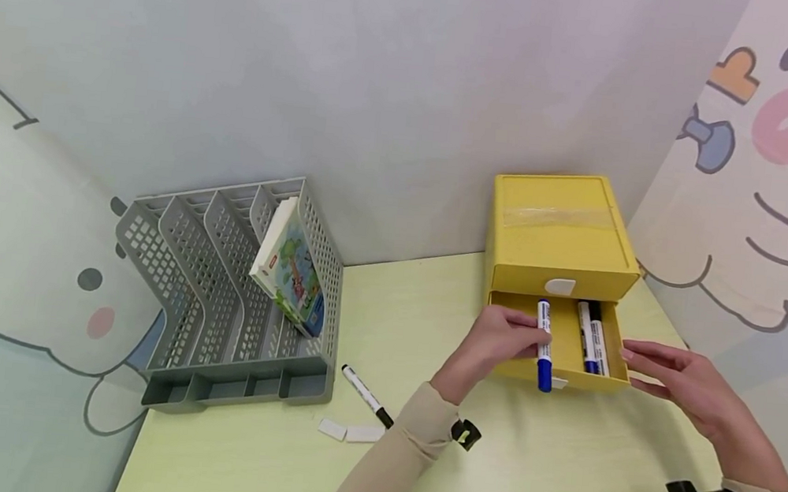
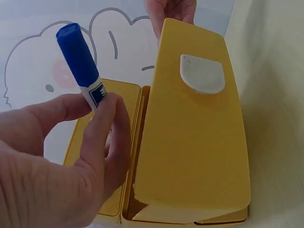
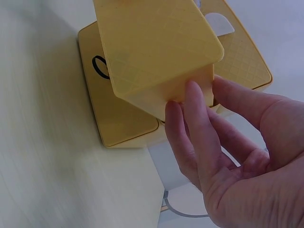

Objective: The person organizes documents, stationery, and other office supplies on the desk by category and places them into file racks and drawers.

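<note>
In the head view my left hand [image 1: 499,339] pinches a whiteboard marker [image 1: 544,344] between thumb and fingers, its blue cap pointing down toward me. The marker is over the front of a pulled-out drawer [image 1: 513,370] in a yellow drawer box [image 1: 559,230]. In the left wrist view the blue-capped end of the marker [image 2: 78,57] sticks up from the fingertips. My right hand [image 1: 683,381] rests its extended fingertips against the drawer's right outer side; the right wrist view shows the fingers [image 3: 202,128] at that side wall. Two markers [image 1: 593,340] lie inside the drawer at the right.
A grey file rack [image 1: 239,302] with books [image 1: 295,268] in its right slot stands at the left. A black-capped marker [image 1: 367,395] and two small white blocks [image 1: 363,434] lie on the table [image 1: 408,319] near my left forearm. The wall is close behind.
</note>
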The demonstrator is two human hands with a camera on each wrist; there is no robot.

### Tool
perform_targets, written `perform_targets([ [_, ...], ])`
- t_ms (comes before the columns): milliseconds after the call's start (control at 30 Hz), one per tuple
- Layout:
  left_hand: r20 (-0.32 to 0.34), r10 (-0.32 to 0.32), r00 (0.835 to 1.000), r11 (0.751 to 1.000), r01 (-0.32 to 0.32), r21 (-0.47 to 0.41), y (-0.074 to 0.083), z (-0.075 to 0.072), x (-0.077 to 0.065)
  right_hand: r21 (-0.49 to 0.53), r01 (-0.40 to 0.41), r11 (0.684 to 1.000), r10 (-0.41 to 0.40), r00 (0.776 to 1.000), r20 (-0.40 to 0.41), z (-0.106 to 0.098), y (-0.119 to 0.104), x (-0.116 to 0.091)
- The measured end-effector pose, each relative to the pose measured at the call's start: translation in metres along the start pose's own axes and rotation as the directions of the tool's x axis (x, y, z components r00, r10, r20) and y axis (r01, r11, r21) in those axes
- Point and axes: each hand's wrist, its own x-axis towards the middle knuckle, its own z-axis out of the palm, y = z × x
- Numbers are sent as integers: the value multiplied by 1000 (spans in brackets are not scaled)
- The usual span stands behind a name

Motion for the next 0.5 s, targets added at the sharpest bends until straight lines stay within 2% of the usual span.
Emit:
perform_targets([
  [167, -42, -9, 999, 996, 13, 86, 4, 10, 11, 3, 11, 1000, -11, 1000, 5, 0, -1, 1],
  [333, -57, -13, 998, 994, 19, 111, 4, 21, 22, 0, 20, 1000, -20, 1000, 4, -1, -2, 1],
  [500, -112, -11, 994, 989, 28, 146, -1, 32, 32, -5, 0, 1000, 0, 1000, -2, 0, -1, 1],
])
